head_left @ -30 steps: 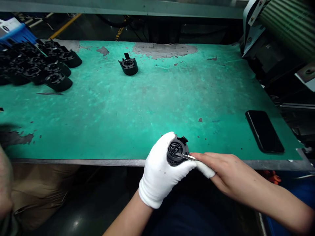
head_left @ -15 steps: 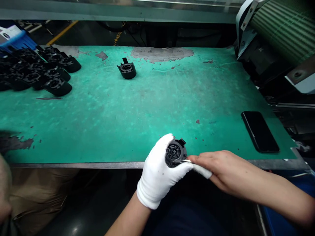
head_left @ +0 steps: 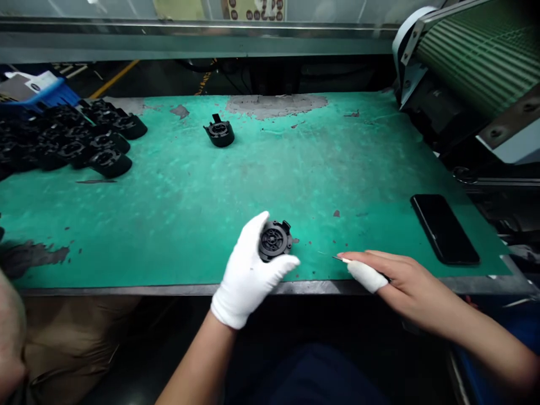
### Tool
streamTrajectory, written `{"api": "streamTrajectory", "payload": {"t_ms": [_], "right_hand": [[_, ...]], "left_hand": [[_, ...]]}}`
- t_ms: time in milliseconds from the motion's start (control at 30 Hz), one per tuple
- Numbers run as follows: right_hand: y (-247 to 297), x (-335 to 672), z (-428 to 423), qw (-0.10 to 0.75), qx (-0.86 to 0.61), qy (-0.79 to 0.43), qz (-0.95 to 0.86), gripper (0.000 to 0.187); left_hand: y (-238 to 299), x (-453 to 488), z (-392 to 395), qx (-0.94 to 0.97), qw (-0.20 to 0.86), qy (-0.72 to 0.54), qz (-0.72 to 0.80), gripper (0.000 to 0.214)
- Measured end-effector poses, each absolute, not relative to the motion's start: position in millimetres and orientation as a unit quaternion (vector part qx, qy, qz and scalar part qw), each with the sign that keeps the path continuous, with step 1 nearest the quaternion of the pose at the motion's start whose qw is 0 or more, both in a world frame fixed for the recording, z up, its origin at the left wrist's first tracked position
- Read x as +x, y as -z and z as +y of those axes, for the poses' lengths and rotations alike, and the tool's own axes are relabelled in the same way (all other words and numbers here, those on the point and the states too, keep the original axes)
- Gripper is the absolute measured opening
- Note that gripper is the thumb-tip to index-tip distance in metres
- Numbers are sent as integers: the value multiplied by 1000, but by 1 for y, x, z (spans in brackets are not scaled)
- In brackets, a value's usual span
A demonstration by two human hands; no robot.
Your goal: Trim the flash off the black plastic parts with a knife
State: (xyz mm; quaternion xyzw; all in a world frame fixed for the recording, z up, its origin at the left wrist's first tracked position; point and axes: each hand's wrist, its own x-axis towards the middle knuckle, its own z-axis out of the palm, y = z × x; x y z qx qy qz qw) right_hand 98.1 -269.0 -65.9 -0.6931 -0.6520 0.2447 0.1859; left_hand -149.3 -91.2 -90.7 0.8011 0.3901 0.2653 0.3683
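My left hand (head_left: 252, 273), in a white glove, is wrapped round a round black plastic part (head_left: 274, 241) near the table's front edge. Its face, turned upward, shows rings and a small tab at the top right. To the right, my bare right hand (head_left: 392, 275) has a white cover on the thumb. Pinched between thumb and fingers is a slim pointed hand tool (head_left: 342, 259), its tip towards the black part but apart from it; whether it is a knife I cannot tell. Most of its handle is hidden by the hand.
A single black cup-shaped housing (head_left: 220, 134) stands at the back of the green table (head_left: 177, 214); several similar housings (head_left: 71, 138) crowd the left. A phone (head_left: 445, 229) lies at right, below a green conveyor belt (head_left: 485, 50). Another person's arm (head_left: 10, 337) shows lower left.
My left hand has moved left and slightly up with the black part. My right hand and its tool have drawn away to the right, off the part. The camera view has tilted up a little.
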Motion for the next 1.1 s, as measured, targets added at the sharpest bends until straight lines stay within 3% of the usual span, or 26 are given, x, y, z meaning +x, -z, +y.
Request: {"api": "streamTrajectory", "payload": {"t_ms": [67, 200, 400, 567, 1100], "right_hand": [[65, 97, -263, 170, -689, -255, -657, 44], [60, 102, -252, 135, -672, -263, -679, 37], [59, 104, -246, 76, -655, -210, -722, 44], [61, 95, -241, 57, -691, -129, -709, 45], [64, 77, -245, 59, -758, -122, -638, 36]], "left_hand": [[93, -139, -107, 832, 354, -235, 357, 94], [92, -125, -127, 849, 362, -214, 320, 83], [93, -128, -123, 853, 359, -210, 316, 84], [97, -128, -122, 857, 355, -216, 304, 83], [107, -117, -139, 850, 289, -274, 345, 80]]}}
